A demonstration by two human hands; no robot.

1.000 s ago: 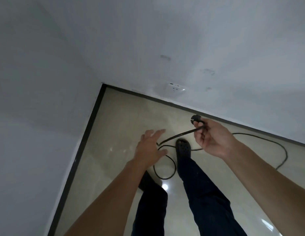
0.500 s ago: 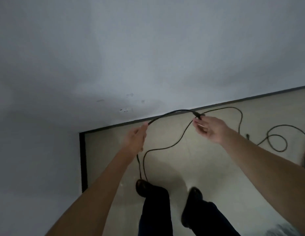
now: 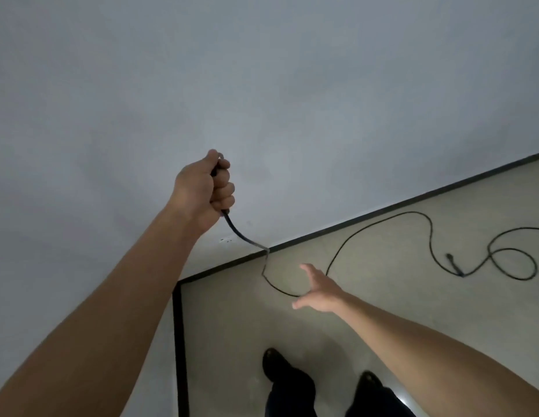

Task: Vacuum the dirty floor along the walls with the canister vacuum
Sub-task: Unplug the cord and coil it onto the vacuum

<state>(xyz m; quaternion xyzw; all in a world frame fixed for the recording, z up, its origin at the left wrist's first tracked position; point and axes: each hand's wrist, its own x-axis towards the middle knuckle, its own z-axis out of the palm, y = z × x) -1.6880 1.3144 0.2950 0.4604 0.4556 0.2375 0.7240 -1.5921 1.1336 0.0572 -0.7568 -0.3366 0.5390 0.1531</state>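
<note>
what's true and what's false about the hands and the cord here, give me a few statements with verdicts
1. The left hand grips the black cord, raised in front of the wall. True.
2. The right hand pinches the cord too. False: its fingers are straight and spread, curled round nothing.
3. Further right, the cord lies in a loop on the floor. True.
4. The baseboard along the wall is white. False: it is black.
</note>
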